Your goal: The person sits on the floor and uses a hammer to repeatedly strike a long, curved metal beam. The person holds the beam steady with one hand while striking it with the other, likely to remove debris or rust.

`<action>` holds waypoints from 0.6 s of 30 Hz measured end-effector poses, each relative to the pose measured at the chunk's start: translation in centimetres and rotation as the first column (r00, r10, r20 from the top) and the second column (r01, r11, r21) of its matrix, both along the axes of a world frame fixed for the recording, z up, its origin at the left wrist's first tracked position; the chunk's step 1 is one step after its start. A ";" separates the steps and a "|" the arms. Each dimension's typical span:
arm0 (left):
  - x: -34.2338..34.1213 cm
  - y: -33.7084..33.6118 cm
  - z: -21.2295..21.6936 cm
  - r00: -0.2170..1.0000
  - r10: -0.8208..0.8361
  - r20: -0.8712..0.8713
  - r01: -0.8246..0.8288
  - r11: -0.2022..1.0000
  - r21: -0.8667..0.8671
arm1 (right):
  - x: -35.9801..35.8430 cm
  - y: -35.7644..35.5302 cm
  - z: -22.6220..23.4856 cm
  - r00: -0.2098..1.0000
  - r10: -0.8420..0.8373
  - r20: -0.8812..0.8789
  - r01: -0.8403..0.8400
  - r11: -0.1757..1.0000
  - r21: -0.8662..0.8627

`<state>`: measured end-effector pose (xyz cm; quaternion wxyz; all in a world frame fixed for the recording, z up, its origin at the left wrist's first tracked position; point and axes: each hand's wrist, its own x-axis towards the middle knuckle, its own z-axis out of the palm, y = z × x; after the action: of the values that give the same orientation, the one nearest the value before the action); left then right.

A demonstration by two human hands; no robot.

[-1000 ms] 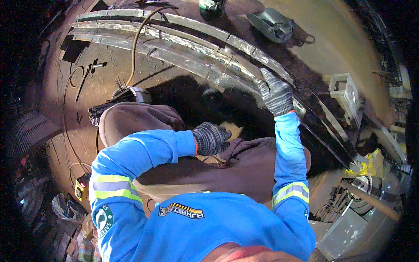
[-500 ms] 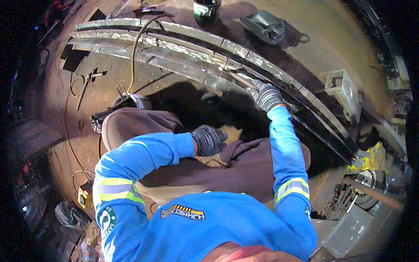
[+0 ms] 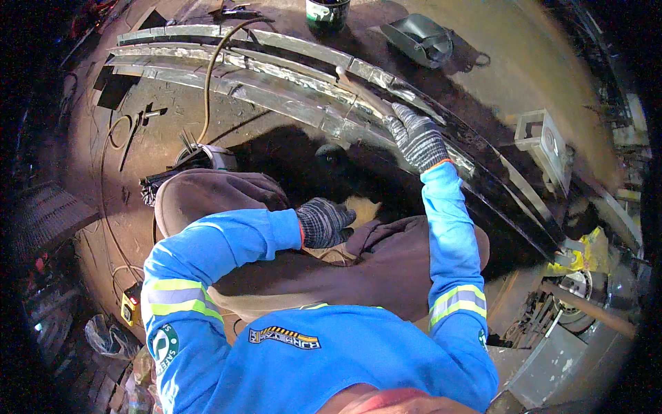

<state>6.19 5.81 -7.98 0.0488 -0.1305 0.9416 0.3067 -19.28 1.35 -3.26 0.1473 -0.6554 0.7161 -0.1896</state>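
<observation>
Hands: right hand (image 3: 416, 140) on the curved metal rails (image 3: 289, 76); dark can (image 3: 327, 12) beyond.

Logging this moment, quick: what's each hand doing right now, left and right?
Left hand: gloved, fingers curled, resting on the brown cloth; whether it grips anything cannot be told.
Right hand: gloved, closed on a thin rod over the curved metal rails.

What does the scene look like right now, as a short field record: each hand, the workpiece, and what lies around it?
Right hand: grey knit-gloved right hand gripping a thin pale rod-like tool, its tip on the metal.
Left hand: grey knit-gloved left hand resting on the brown trouser lap, holding nothing visible.
Workpiece: long curved silvery metal strips lying side by side on the brown floor.
Nearby: dark green can, grey metal scoop, tan hose.
</observation>
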 end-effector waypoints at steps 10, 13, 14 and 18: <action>-0.3 -0.2 -0.1 0.997 -0.013 0.074 0.014 1.000 -0.002 | 1.1 -1.3 -0.7 0.995 0.096 0.018 -0.092 0.982 -0.163; 0.6 -0.4 -0.6 0.996 0.011 0.093 -0.010 1.000 -0.007 | 2.4 -2.9 -2.5 0.991 0.130 -0.009 -0.131 0.988 -0.079; 1.2 -0.5 -0.8 0.997 0.020 0.077 -0.018 1.000 -0.021 | 2.8 -3.8 -2.4 0.993 0.088 -0.080 -0.073 0.983 0.166; 1.6 -0.4 -0.9 0.998 0.060 0.024 -0.058 0.996 -0.061 | 3.7 -4.5 0.0 0.980 0.048 -0.196 0.013 0.954 0.299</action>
<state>7.75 5.37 -8.92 0.0480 -0.1638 0.9454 0.2776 -15.63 -3.12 -3.29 0.1732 -0.6476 0.7419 -0.0110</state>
